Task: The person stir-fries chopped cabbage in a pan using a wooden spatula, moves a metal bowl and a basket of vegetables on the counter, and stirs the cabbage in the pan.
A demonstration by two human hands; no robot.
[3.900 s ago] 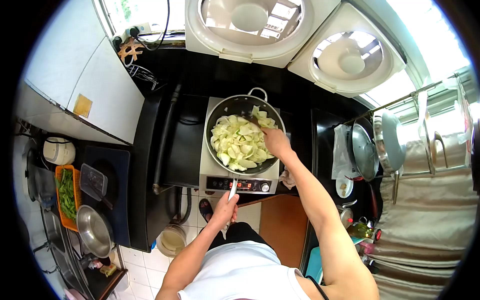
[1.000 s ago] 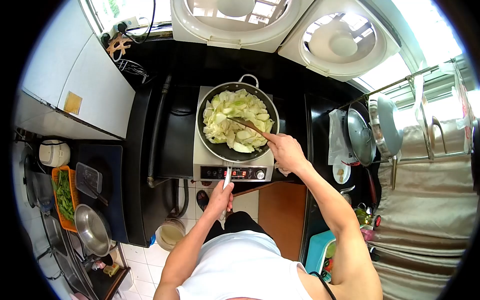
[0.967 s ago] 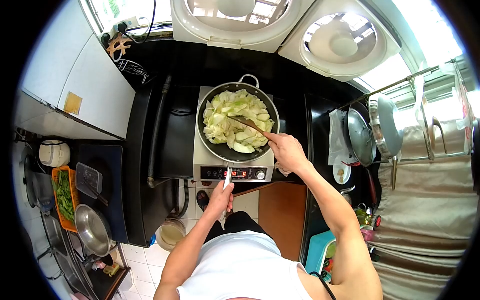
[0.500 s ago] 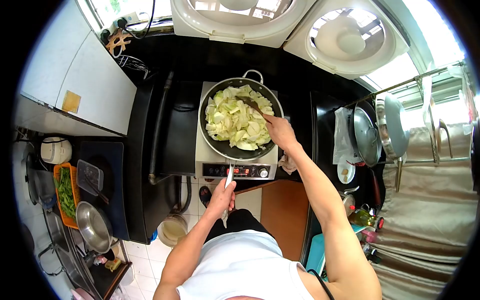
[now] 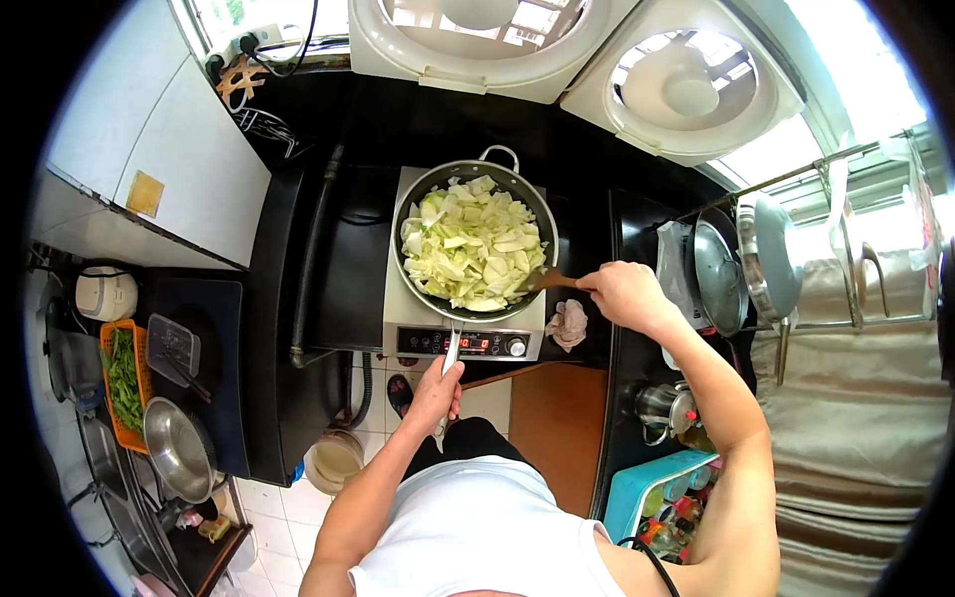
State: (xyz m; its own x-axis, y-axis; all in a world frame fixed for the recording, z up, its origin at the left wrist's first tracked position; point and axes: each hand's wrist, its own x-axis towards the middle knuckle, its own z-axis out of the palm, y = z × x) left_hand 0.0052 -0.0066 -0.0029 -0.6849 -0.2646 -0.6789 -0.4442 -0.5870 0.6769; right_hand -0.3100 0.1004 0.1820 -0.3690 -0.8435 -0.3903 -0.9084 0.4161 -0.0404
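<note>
L hand (image 5: 435,392) has its fingers wrapped around the straight silver metal handle (image 5: 452,351) of the round dark-inside pan w/ silver rim (image 5: 519,190), which stands on the silver cooktop w/ black control panel (image 5: 400,314). R hand (image 5: 629,295) is grasping the brown wooden spatula (image 5: 562,281), its flat end at the pan's right edge, by the chopped pale-green veg. (image 5: 473,239) inside. Crumpled pinkish cloth (image 5: 567,325) lies just beside the cooktop, on its R side.
</note>
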